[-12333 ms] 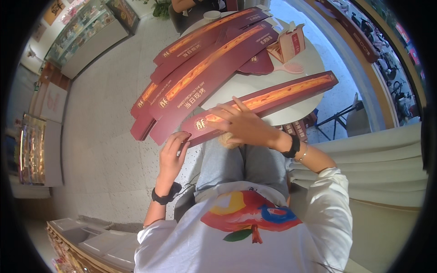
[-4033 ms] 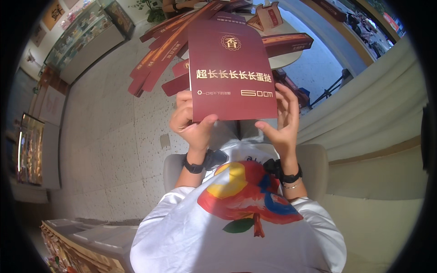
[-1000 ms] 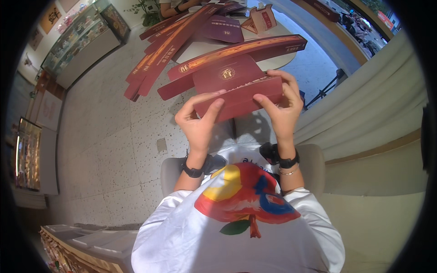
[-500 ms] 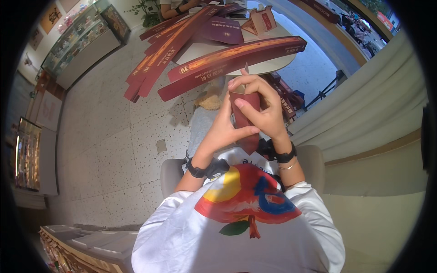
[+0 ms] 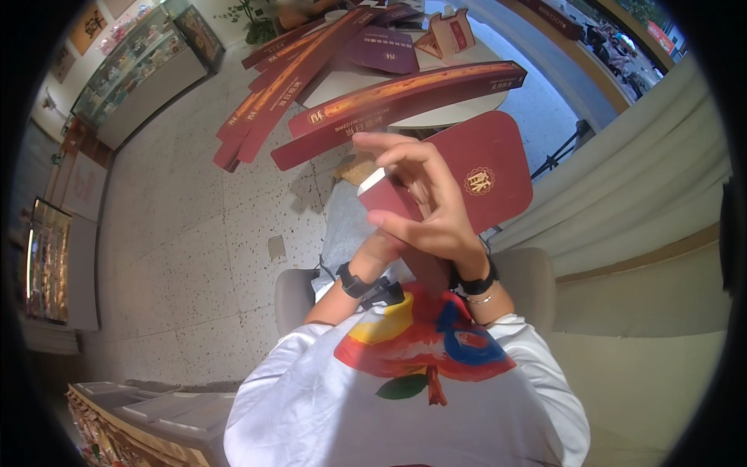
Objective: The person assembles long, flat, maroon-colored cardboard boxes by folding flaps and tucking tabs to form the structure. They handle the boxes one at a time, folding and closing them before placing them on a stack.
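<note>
Maroon carton (image 5: 498, 148) meets the half-curled right hand (image 5: 443, 222); left hand (image 5: 377, 253) partly hidden; both grips unclear. Box (image 5: 412, 93) lies beyond.

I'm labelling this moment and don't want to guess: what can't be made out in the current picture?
Head view, left hand: fingers hidden behind the right hand.
Head view, maroon carton: middle covered by the right hand.
Head view, other person: mostly cut off by the top edge.
Head view, goods in the upper-left display case: blurred and too small.
</note>
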A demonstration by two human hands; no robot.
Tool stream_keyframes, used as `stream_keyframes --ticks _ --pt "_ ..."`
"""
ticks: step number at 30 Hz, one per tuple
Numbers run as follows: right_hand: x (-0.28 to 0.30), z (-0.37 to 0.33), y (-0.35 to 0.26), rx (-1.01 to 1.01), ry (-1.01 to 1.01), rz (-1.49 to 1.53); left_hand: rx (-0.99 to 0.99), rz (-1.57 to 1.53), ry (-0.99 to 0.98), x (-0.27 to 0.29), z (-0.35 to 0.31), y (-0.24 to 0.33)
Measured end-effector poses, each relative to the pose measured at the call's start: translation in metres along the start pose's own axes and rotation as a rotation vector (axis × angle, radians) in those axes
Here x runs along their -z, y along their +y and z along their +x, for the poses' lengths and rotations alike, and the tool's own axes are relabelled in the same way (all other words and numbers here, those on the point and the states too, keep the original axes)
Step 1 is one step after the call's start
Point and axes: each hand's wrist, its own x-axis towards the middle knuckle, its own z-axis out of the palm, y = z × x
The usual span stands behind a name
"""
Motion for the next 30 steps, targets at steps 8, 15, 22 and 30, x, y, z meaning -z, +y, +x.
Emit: stream_keyframes --ticks 8,15,22,30 --pt "-0.014 -0.012 -0.015 0.166 0.124 -0.6 -0.086 -0.273 0.009 -0.015 -0.004 0.01" --pt "-0.022 -0.033 -0.02 0.17 0.353 -0.934 -0.188 -0.423 0.01 -0.029 0.006 0.012" --pt "-0.025 -0.05 -0.003 -0.089 0.319 -0.299 -0.204 -0.081 0.189 -0.031 0.012 0.041" --pt "-0.015 -0.039 0.009 0.043 0.388 -0.327 -0.192 0.384 0.28 -0.011 -0.002 0.028"
